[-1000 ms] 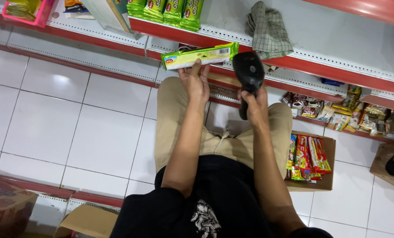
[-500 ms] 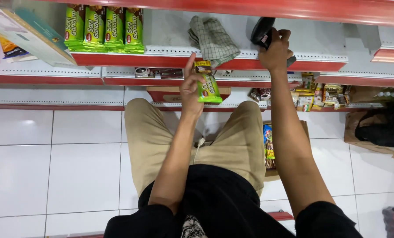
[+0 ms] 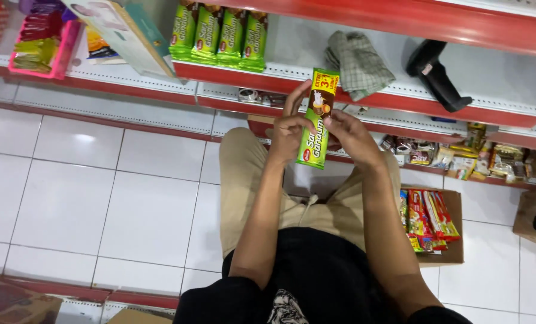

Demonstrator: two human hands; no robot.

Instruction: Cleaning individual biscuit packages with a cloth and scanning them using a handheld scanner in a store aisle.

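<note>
Single head view, steeply downward, close over lap.

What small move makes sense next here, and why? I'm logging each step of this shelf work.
Probably lift the green biscuit pack up and left to join the row of matching green packs on the shelf. Both the left hand and right hand hold it upright just below that shelf, and the black handheld scanner already lies set down beside the checked cloth.
</note>
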